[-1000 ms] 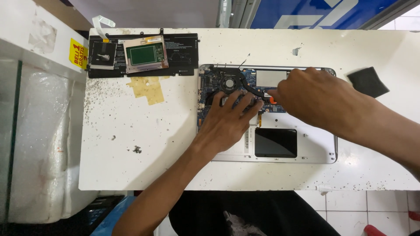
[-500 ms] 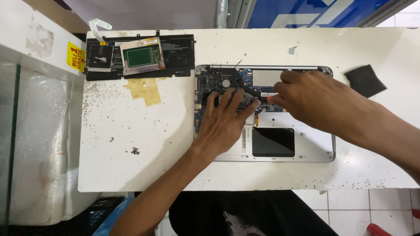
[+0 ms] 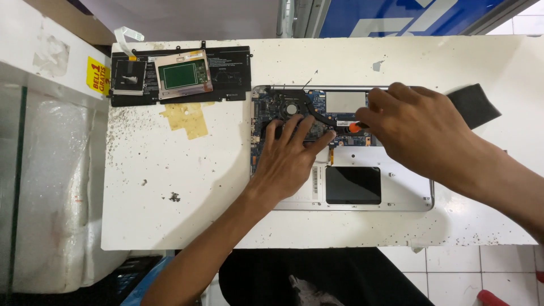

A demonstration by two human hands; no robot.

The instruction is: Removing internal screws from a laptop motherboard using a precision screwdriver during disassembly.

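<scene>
Pressing flat on the opened laptop [image 3: 345, 153] at the counter's [image 3: 187, 192] centre, the left hand [image 3: 289, 156] spreads open; the right hand [image 3: 416, 133], shifted slightly rightward, grips an orange-tipped screwdriver [image 3: 354, 127] on the board.

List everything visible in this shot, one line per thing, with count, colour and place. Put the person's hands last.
Worn white table: one, white with dark specks, centre.
Opened silver laptop base: one, silver with blue circuit board showing, centre right on the table.
Flat black battery pack: one, black, top left of the table.
Green-faced board in a metal frame: one, lying on the battery pack.
Yellow tape patch: one, below the battery pack.
Black foam piece: one, far right.
Orange-handled tool: one, in the right hand.
Left hand: resting on the circuit board.
Right hand: gripping the tool.
</scene>
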